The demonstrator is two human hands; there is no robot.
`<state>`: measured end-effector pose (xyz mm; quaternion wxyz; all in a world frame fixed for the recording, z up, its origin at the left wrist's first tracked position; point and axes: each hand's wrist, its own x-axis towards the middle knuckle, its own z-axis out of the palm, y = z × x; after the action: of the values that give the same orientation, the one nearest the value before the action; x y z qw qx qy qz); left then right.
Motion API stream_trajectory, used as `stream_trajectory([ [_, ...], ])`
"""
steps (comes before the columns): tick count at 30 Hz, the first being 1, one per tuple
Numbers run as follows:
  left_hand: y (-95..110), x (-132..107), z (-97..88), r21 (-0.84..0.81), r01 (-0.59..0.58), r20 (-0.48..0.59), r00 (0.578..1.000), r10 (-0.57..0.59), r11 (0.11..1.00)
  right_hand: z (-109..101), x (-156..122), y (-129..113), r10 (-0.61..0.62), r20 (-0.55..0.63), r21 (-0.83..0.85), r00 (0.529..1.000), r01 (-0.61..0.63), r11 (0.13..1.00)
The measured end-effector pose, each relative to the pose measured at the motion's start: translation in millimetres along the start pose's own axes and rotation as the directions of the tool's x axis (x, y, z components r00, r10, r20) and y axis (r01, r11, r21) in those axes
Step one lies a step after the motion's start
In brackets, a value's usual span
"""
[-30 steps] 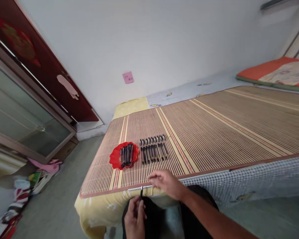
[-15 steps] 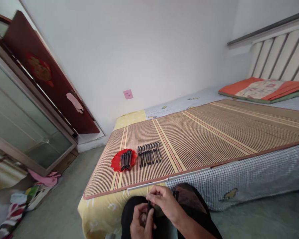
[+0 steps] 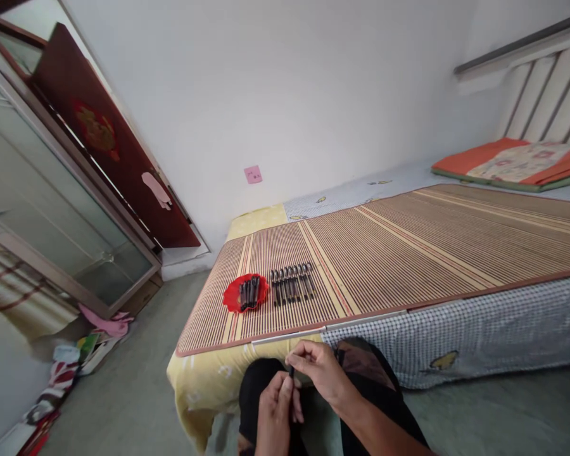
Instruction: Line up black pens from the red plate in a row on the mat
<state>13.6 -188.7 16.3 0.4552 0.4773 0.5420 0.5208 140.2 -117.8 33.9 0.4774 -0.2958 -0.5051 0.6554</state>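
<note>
Over my lap, my left hand [image 3: 278,405] is closed around the barrel of a dark pen [image 3: 291,375]. My right hand [image 3: 318,370] pinches the pen's upper end with its fingers pressed together. Both hands sit just below the near edge of the bed. On the striped bamboo mat [image 3: 408,253] lies a row of several dark pens [image 3: 292,286], side by side. To their left a red dish [image 3: 245,293] holds a few more pens.
The bed has a yellow sheet [image 3: 209,380] at its near corner and a checked sheet [image 3: 479,335] along its side. An orange cushion [image 3: 517,161] lies at the far right. A glass cabinet [image 3: 52,215] and clutter on the floor [image 3: 76,361] stand to the left.
My right hand came back from the mat's edge to join my left hand on the pen. The camera view rose and shifted slightly, so the bed now sits farther away.
</note>
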Motion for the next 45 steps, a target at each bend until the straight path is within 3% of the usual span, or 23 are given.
stream_trajectory([
  [2,4,1,-1.9,-0.09,0.078,0.122,0.99,-0.067,0.993,-5,-1,-2,0.038,0.088,0.043,0.995,-0.042,0.998],
  [4,4,2,-1.9,-0.172,0.124,0.175,0.98,-0.093,0.977,-9,-2,-5,0.056,0.13,0.044,0.99,-0.062,0.997],
  [11,-17,8,4.5,-0.195,0.045,0.005,0.999,-0.045,0.98,-16,-3,-7,0.038,0.017,-0.059,0.999,-0.037,0.998],
  [15,-9,4,5.6,-0.329,0.191,0.201,0.971,-0.129,0.925,-18,-3,-1,0.05,0.067,-0.012,0.997,-0.049,0.999],
  [17,-4,4,4.9,-0.364,0.259,0.248,0.953,-0.175,0.894,-19,-2,3,0.054,0.096,0.021,0.994,-0.056,0.998],
  [24,-14,12,3.6,-0.222,0.148,0.118,0.985,-0.124,0.964,-21,-1,3,0.069,0.027,-0.028,0.997,-0.068,0.997],
  [30,-28,12,2.9,-0.385,0.354,0.277,0.925,-0.259,0.852,-25,-2,3,0.091,0.186,0.099,0.978,-0.111,0.989],
  [34,-24,16,-1.1,-0.348,0.24,0.275,0.95,-0.146,0.906,-27,0,8,0.082,0.18,0.083,0.98,-0.098,0.992],
  [36,-22,17,-2.7,-0.351,0.28,0.333,0.929,-0.16,0.894,-29,1,11,0.079,0.179,0.072,0.981,-0.093,0.993],
  [40,-22,15,-2.7,-0.453,0.444,0.487,0.849,-0.203,0.773,-30,0,16,0.118,0.218,0.155,0.969,-0.154,0.976],
  [45,-19,14,-2.7,-0.508,0.488,0.537,0.824,-0.182,0.71,-29,1,18,0.124,0.146,0.252,0.981,-0.158,0.955],
])
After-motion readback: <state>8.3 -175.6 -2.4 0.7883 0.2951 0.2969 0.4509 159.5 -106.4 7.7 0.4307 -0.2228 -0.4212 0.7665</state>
